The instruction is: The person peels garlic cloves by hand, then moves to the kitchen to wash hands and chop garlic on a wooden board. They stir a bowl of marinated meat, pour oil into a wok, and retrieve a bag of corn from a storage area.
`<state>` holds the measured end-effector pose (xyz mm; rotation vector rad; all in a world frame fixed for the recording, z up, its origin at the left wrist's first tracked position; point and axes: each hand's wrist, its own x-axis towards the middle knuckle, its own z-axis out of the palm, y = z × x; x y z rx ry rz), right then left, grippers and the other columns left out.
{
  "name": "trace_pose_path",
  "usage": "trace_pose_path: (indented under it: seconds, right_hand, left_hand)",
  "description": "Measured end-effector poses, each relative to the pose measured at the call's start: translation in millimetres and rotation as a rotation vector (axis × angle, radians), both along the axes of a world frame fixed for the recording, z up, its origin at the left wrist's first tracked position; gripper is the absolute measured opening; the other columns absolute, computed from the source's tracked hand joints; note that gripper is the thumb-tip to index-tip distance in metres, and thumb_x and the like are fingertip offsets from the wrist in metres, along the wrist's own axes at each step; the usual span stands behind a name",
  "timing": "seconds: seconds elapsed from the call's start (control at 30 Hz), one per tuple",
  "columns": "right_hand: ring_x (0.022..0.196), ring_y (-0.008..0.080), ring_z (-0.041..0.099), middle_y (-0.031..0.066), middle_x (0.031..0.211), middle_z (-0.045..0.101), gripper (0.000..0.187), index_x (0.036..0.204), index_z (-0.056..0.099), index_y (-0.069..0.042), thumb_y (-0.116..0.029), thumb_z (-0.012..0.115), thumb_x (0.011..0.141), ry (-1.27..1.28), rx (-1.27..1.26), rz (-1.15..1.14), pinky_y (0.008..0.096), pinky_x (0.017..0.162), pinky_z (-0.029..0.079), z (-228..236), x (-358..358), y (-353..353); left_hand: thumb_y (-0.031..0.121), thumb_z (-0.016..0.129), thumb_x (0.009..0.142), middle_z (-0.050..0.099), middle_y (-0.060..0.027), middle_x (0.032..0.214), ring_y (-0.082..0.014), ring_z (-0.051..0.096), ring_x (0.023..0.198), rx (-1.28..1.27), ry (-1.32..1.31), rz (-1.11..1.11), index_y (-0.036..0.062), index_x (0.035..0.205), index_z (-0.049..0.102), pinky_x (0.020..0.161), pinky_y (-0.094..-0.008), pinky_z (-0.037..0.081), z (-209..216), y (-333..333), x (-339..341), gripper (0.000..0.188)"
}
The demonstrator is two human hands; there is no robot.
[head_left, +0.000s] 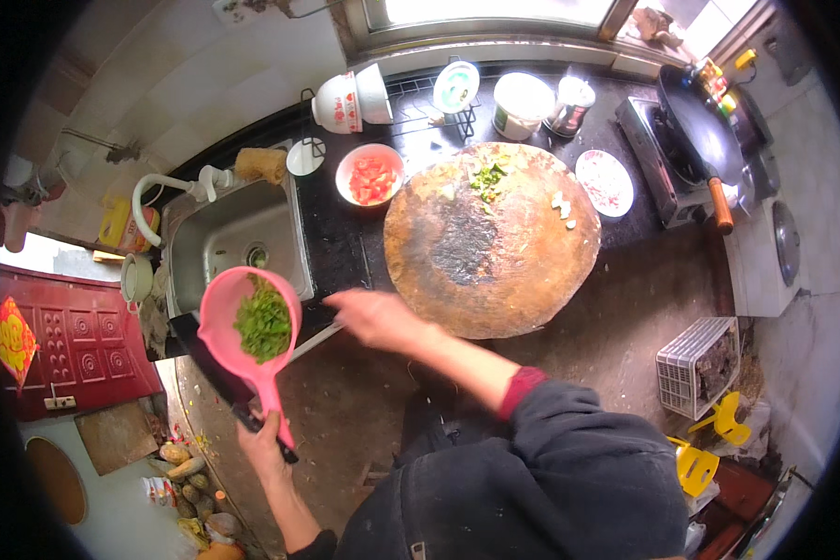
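My left hand [264, 446] grips the handle of a pink plastic dipper [217, 322] with a pouring lip, held near the counter's front edge by the sink. Chopped green leaves [263, 322] lie in it. Under the dipper runs a long dark blade, and the black handle of this kitchen knife [289, 455] shows in the same hand. My right hand [378, 319] is smeared by motion between the dipper and a round wooden chopping board [532, 271]; how its fingers are set is unclear. On the board are chopped green pieces [486, 183] and a few white pieces [563, 205].
Left is a steel sink [191, 233] with a white tap [149, 191]. Behind the board stand a bowl of red pieces [371, 175], stacked bowls [341, 103] and a white tub [521, 105]. A plate [605, 183] and a wok [700, 131] on a stove are right.
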<state>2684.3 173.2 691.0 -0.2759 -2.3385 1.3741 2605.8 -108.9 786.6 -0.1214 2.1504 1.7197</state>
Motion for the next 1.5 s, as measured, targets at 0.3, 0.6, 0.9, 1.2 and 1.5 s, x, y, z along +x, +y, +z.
trace_pose_path:
  seconds: [0.3, 0.6, 0.9, 1.2, 1.5]
  right_hand:
    - [0.087, 0.0324, 0.065, 0.0161, 0.091, 0.065, 0.010, 0.095, 0.063, -0.002, -0.005, 0.062, 0.086, -0.115, 0.296, -0.602, 0.0410, 0.077, 0.052, -50, 60, 211]
    - [0.082, 0.0412, 0.061, 0.0245, 0.086, 0.060, 0.007, 0.084, 0.056, 0.001, -0.002, 0.050, 0.084, -0.292, 0.442, -0.187, 0.0482, 0.071, 0.050, -62, 37, 250]
    - [0.073, 0.0389, 0.064, 0.0201, 0.071, 0.061, 0.008, 0.080, 0.059, 0.000, -0.005, 0.052, 0.080, -0.477, 0.470, 0.030, 0.0479, 0.067, 0.052, -40, 27, 263]
    - [0.091, 0.0293, 0.068, 0.0143, 0.099, 0.069, 0.039, 0.115, 0.062, -0.005, -0.002, 0.068, 0.077, 0.210, 0.309, 0.481, 0.0388, 0.079, 0.054, 95, -64, 212]
    - [0.097, 0.0193, 0.069, 0.0133, 0.103, 0.070, 0.031, 0.117, 0.060, 0.003, -0.023, 0.054, 0.099, 0.080, -0.670, 0.293, 0.0319, 0.083, 0.056, 112, 43, 269]
  left_hand:
    - [0.000, 0.068, 0.085, 0.058, -0.0045, 0.080, -0.0192, 0.062, 0.061, 0.036, -0.160, -0.011, 0.0024, 0.105, 0.054, 0.057, -0.0320, 0.055, -107, 117, 5, 0.025]
    - [0.007, 0.070, 0.088, 0.060, -0.0022, 0.085, -0.0151, 0.062, 0.074, 0.046, -0.160, 0.015, 0.0049, 0.100, 0.057, 0.065, -0.0277, 0.050, -111, 162, 16, 0.018]
    - [0.006, 0.072, 0.088, 0.063, -0.0070, 0.105, -0.0174, 0.067, 0.092, 0.079, -0.097, 0.285, 0.0017, 0.112, 0.056, 0.082, -0.0292, 0.055, -79, 134, 29, 0.029]
    - [0.003, 0.070, 0.087, 0.055, -0.0028, 0.082, -0.0117, 0.056, 0.060, -0.049, 0.093, 0.357, 0.0062, 0.103, 0.050, 0.056, -0.0253, 0.048, -28, 98, 64, 0.026]
    - [0.002, 0.071, 0.087, 0.051, -0.0006, 0.073, -0.0080, 0.049, 0.048, -0.128, 0.198, 0.030, 0.0066, 0.095, 0.048, 0.043, -0.0232, 0.041, -23, 132, 118, 0.025]
